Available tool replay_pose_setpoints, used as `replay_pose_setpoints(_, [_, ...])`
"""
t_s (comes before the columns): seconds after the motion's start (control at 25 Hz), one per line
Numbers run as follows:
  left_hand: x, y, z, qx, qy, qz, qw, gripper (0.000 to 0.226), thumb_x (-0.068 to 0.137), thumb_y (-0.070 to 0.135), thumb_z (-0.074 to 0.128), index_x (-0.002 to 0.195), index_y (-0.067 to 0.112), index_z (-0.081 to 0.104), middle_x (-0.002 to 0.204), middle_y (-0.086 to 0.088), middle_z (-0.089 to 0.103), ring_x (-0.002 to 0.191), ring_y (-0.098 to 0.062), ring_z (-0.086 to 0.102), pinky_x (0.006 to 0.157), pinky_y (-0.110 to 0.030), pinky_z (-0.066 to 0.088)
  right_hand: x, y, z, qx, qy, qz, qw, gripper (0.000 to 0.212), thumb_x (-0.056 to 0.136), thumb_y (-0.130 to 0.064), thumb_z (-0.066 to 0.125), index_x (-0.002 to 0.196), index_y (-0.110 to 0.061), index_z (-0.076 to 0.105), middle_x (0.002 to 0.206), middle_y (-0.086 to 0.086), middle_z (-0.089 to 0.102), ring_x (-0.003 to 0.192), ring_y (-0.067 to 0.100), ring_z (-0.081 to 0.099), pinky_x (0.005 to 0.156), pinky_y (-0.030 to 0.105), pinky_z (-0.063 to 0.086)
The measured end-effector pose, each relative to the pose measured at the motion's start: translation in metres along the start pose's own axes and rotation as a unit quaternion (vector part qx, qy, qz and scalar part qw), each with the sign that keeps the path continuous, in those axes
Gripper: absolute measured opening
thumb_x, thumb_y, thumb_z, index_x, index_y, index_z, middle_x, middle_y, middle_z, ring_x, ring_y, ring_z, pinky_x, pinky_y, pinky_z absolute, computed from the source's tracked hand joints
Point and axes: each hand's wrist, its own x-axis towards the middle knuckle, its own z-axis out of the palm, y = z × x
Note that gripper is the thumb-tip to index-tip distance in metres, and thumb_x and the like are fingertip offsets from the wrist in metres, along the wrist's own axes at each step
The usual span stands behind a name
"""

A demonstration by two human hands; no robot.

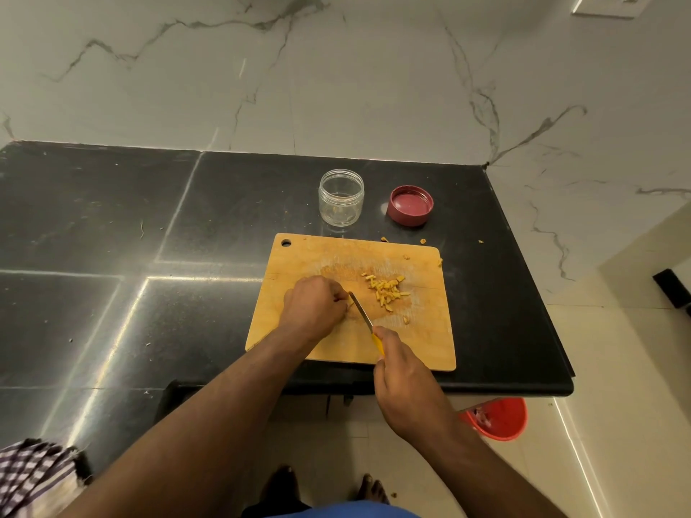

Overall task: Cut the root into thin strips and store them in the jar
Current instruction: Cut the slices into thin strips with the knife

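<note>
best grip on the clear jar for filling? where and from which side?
Take the clear plastic jar around its straight side wall, below the threaded neck, coming from the left. It stands upright with its mouth open, so a side grip keeps the opening free. The maroon lid lies to its right and the wooden cutting board in front, so the left looks least obstructed.

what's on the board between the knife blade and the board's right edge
In the head view, a loose pile of cut yellow strips lies on the cutting board right of the knife blade; past it, bare wood and one stray piece.
</note>
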Motion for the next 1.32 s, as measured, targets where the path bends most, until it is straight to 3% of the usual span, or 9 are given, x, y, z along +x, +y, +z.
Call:
replay_pose_setpoints(0.24, [0.0, 0.002, 0.001, 0.0, -0.003, -0.02, 1.0, 0.015, 0.09, 0.03, 0.067, 0.097, 0.026, 0.079, 0.095, 0.01, 0.073, 0.093, -0.016, 0.063, 0.088, -0.044, 0.053, 0.004, -0.004, 0.003, -0.032, -0.017, -0.006, 0.999, 0.044, 0.103, -0.022, 0.036, 0.146, -0.027, 0.027, 0.117, -0.002, 0.055, 0.089, 0.011, 0.056, 0.076, 0.031, 0.051])
replay_pose_setpoints(0.4, [0.0, 0.003, 0.002, 0.011, -0.003, -0.024, 1.0, 0.015, 0.09, 0.03, 0.064, 0.093, 0.026, 0.078, 0.094, 0.011, 0.072, 0.094, -0.016, 0.062, 0.089, -0.043, 0.05, -0.01, 0.0, 0.004, -0.037, -0.016, -0.013, 0.999, 0.043, 0.103, -0.021, 0.037, 0.144, -0.028, 0.029, 0.104, -0.006, 0.054, 0.078, 0.011, 0.056, 0.066, 0.025, 0.049])
replay_pose_setpoints(0.52, [-0.001, 0.001, 0.003, 0.011, 0.002, -0.021, 1.0, 0.015, 0.091, 0.03, 0.064, 0.097, 0.029, 0.077, 0.099, 0.012, 0.072, 0.099, -0.017, 0.06, 0.091, -0.046, 0.049, -0.022, 0.004, 0.0, -0.023, 0.003, 0.001, 1.0, 0.044, 0.104, -0.021, 0.037, 0.146, -0.029, 0.029, 0.109, -0.008, 0.053, 0.08, 0.008, 0.057, 0.061, 0.017, 0.045])
replay_pose_setpoints(0.72, [-0.004, -0.001, 0.002, 0.013, 0.017, -0.021, 1.0, 0.014, 0.092, 0.031, 0.066, 0.101, 0.031, 0.077, 0.103, 0.012, 0.071, 0.105, -0.017, 0.057, 0.091, -0.045, 0.044, -0.012, 0.003, -0.002, -0.015, 0.033, 0.017, 0.999, 0.044, 0.104, -0.021, 0.038, 0.146, -0.028, 0.031, 0.117, -0.006, 0.057, 0.085, 0.009, 0.058, 0.067, 0.019, 0.047])
replay_pose_setpoints(0.88, [-0.005, 0.0, 0.003, 0.019, 0.024, -0.025, 0.999, 0.015, 0.092, 0.033, 0.066, 0.103, 0.032, 0.076, 0.105, 0.012, 0.071, 0.106, -0.017, 0.056, 0.089, -0.043, 0.042, -0.005, -0.002, 0.0, -0.009, 0.012, 0.001, 1.0, 0.044, 0.103, -0.019, 0.038, 0.146, -0.027, 0.032, 0.113, -0.006, 0.057, 0.084, 0.008, 0.054, 0.061, 0.014, 0.038])
replay_pose_setpoints(1.04, [-0.005, 0.001, 0.003, 0.014, 0.022, -0.032, 0.999, 0.014, 0.092, 0.033, 0.065, 0.1, 0.032, 0.077, 0.102, 0.012, 0.071, 0.105, -0.018, 0.057, 0.089, -0.043, 0.042, 0.001, -0.005, 0.002, -0.018, 0.006, -0.007, 1.0, 0.044, 0.103, -0.018, 0.038, 0.146, -0.025, 0.032, 0.115, -0.002, 0.058, 0.087, 0.009, 0.055, 0.067, 0.017, 0.037])
replay_pose_setpoints(1.2, [-0.005, 0.002, 0.003, 0.012, 0.017, -0.04, 0.999, 0.014, 0.09, 0.032, 0.063, 0.095, 0.033, 0.076, 0.099, 0.012, 0.07, 0.103, -0.019, 0.057, 0.089, -0.043, 0.042, 0.008, -0.007, 0.004, -0.031, -0.01, -0.009, 0.999, 0.041, 0.102, -0.02, 0.035, 0.142, -0.026, 0.031, 0.117, 0.002, 0.058, 0.093, 0.017, 0.058, 0.078, 0.034, 0.05])
replay_pose_setpoints(1.32, [-0.005, 0.003, 0.001, 0.019, 0.016, -0.044, 0.999, 0.013, 0.09, 0.035, 0.063, 0.094, 0.032, 0.076, 0.097, 0.011, 0.07, 0.104, -0.019, 0.057, 0.089, -0.044, 0.042, 0.003, -0.008, 0.004, -0.041, -0.014, -0.009, 0.999, 0.037, 0.102, -0.02, 0.035, 0.138, -0.028, 0.03, 0.105, -0.001, 0.057, 0.083, 0.013, 0.057, 0.072, 0.035, 0.052])
